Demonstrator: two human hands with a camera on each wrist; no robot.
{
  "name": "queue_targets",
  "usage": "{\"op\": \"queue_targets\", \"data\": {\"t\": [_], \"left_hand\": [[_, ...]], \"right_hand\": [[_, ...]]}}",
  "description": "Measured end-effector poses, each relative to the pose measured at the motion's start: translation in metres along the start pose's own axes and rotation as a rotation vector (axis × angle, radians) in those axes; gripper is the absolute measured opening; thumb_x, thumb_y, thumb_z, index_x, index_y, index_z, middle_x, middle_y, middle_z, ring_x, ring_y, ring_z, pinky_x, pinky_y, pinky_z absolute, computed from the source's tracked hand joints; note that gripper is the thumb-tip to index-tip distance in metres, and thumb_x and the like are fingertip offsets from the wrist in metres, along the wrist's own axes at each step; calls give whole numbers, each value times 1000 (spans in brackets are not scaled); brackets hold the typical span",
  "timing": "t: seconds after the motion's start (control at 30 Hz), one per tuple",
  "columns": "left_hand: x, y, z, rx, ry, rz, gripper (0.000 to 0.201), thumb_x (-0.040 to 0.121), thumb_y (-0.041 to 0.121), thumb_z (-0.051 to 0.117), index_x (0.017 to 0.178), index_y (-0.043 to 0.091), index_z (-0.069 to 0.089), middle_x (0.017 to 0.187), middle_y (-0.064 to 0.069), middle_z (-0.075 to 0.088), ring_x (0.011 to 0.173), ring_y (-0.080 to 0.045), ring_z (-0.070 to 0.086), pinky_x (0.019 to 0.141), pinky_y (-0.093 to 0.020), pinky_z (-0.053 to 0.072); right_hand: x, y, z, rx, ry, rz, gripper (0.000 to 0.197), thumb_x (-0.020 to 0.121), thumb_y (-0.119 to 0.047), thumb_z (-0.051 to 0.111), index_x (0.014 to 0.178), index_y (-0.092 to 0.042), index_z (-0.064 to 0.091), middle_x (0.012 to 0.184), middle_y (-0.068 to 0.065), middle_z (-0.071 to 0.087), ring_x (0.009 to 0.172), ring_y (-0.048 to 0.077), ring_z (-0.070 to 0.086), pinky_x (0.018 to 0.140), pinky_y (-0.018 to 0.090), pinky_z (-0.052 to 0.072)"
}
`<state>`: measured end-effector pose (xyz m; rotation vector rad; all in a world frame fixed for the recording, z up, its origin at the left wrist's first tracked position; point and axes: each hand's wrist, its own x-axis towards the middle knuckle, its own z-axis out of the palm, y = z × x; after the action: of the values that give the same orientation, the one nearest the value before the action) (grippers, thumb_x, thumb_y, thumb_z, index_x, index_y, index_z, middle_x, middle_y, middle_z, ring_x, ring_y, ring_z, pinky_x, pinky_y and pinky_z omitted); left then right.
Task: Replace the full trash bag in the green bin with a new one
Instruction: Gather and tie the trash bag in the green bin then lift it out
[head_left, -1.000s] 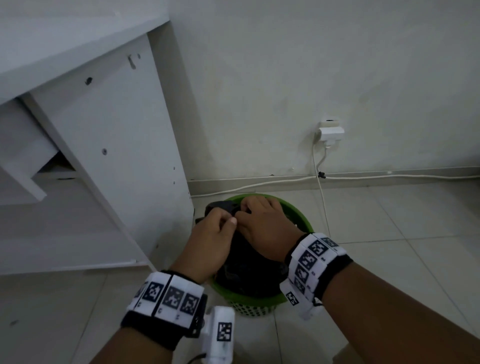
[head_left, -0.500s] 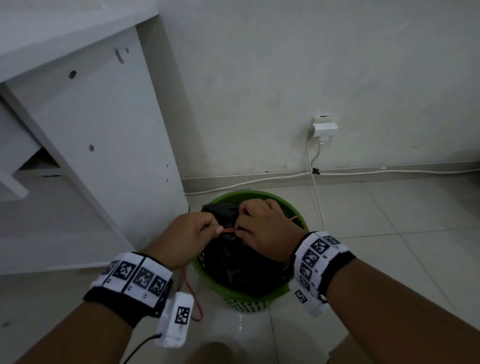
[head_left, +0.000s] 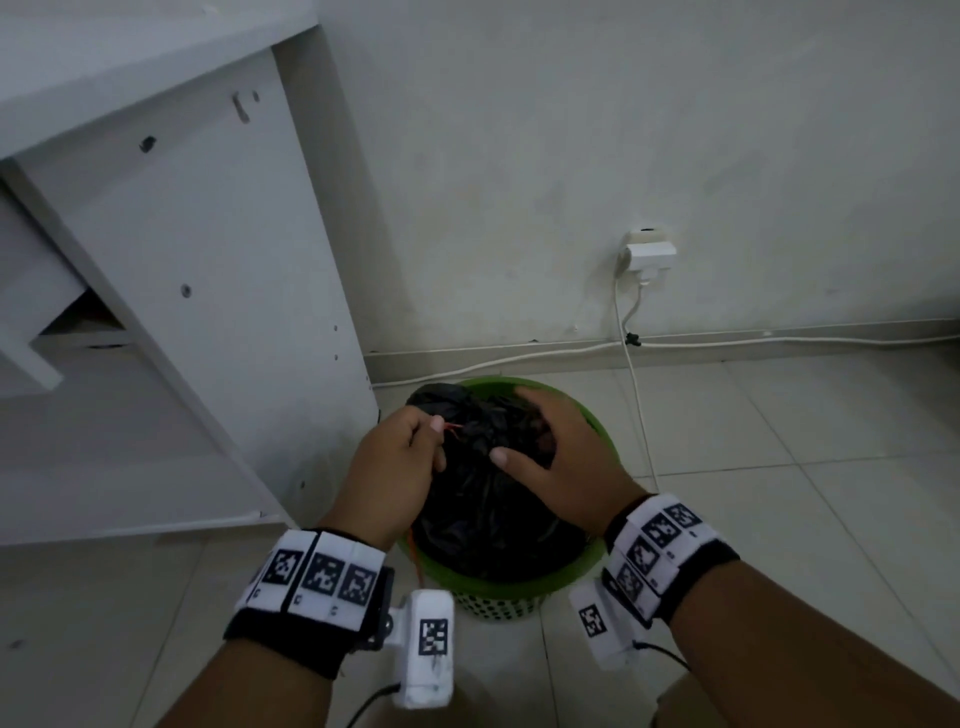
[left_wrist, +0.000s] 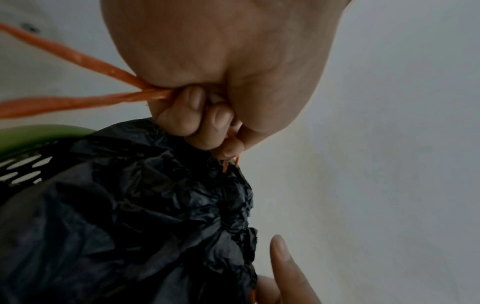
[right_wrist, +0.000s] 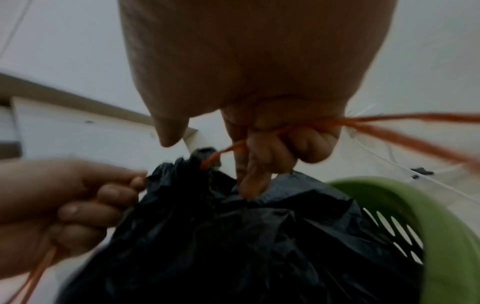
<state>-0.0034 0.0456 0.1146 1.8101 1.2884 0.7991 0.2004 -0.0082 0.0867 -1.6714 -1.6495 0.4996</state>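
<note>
My left hand is fisted round one orange drawstring and my right hand has its fingers curled through the other, both at the puckered mouth of the black trash bag, which sits in the green bin on the floor. I judge I am cinching it shut. Next I knot the strings, then lift the bag straight up without snagging the bin's perforated wall.
</note>
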Motion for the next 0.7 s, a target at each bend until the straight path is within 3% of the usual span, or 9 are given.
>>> {"op": "queue_targets", "data": {"t": [0.1,0.17,0.23,0.3,0.43,0.53,0.6,0.63,0.7], "left_hand": [[-1,3,4,-26,23,-46,43,103,35,46,70,11,58,63,-3,57,59,-19,52,59,-32,36],[-2,5,6,-29,42,-78,44,103,34,46,67,9,54,62,-4,54,58,-18,49,58,-31,34],[-1,8,9,-37,33,-108,45,103,34,45,65,11,49,62,-6,51,57,-19,46,57,-31,33],[1,11,12,-51,18,-152,45,103,34,46,63,13,43,61,-9,47,55,-20,43,60,-33,33],[1,29,18,-234,64,-275,48,101,33,50,59,10,54,56,-6,57,44,-16,41,55,-29,32],[-4,56,25,-505,41,-315,35,102,30,53,76,10,66,69,-7,73,39,-11,40,43,-20,31],[-8,68,29,-552,-65,-263,31,103,27,51,87,6,67,81,-9,78,34,-4,42,37,-13,33],[-9,70,31,-505,-130,-214,31,104,28,50,92,6,69,86,-7,79,38,0,50,39,-13,37],[-11,65,31,-394,-223,-126,32,104,32,49,96,12,74,89,-1,80,66,-2,70,62,-16,49]], "right_hand": [[-10,1,-16,-136,-116,144,66,85,-71,50,133,-27,54,118,-10,63,109,12,61,92,30,51],[-13,7,-23,-158,-159,180,63,85,-74,46,97,-15,67,87,2,69,81,17,66,73,29,52],[-16,9,-31,-92,-220,215,64,89,-66,50,64,-8,57,59,6,58,56,16,57,58,26,42],[-18,6,-39,19,-221,254,54,95,-52,55,57,-14,56,49,-6,52,45,5,48,53,20,37],[-17,-19,-45,-53,-168,123,42,102,-38,48,67,-15,55,59,-7,50,53,1,48,57,22,35],[-18,-43,-28,-296,-290,-34,37,102,-40,44,75,-16,52,72,1,57,65,16,52,62,32,37],[-22,-51,-19,-250,-364,-119,31,103,-31,46,83,-11,59,80,9,65,69,22,57,64,37,44],[-22,-53,-16,-208,-418,-166,28,102,-23,47,89,-5,62,85,13,66,72,25,59,67,38,46],[-22,-54,-16,-159,-517,-181,24,101,-13,47,96,4,63,89,18,65,72,24,57,70,34,46]]}}
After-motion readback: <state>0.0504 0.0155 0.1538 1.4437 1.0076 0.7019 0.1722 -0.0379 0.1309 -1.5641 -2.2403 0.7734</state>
